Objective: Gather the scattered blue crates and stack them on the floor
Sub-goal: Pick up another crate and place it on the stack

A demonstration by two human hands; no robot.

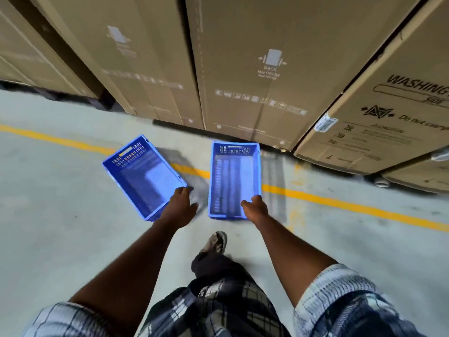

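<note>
Overhead view from the wearer's head, in a warehouse aisle. Tall brown cardboard cartons fill the upper half, standing side by side; the one at far right bears the printed word "WASHING" and handling symbols. Below them runs a pale grey concrete floor, crossed on a slant by a yellow line.

Two bare forearms reach forward from checked short sleeves, each ending at an open-topped blue crate with nothing inside. The left crate is turned askew, one corner towards the cartons. The right crate lies lengthwise, in line with the arm. Both sit over the yellow line, apart from each other, with shadows on the floor beside them — whether either touches the floor cannot be told.

The left grip curls its fingers over the left crate's near right rim. The right grip clasps the right crate's near right corner, thumb inside the wall.

Between the arms, one sandalled foot steps forward on the floor.
</note>
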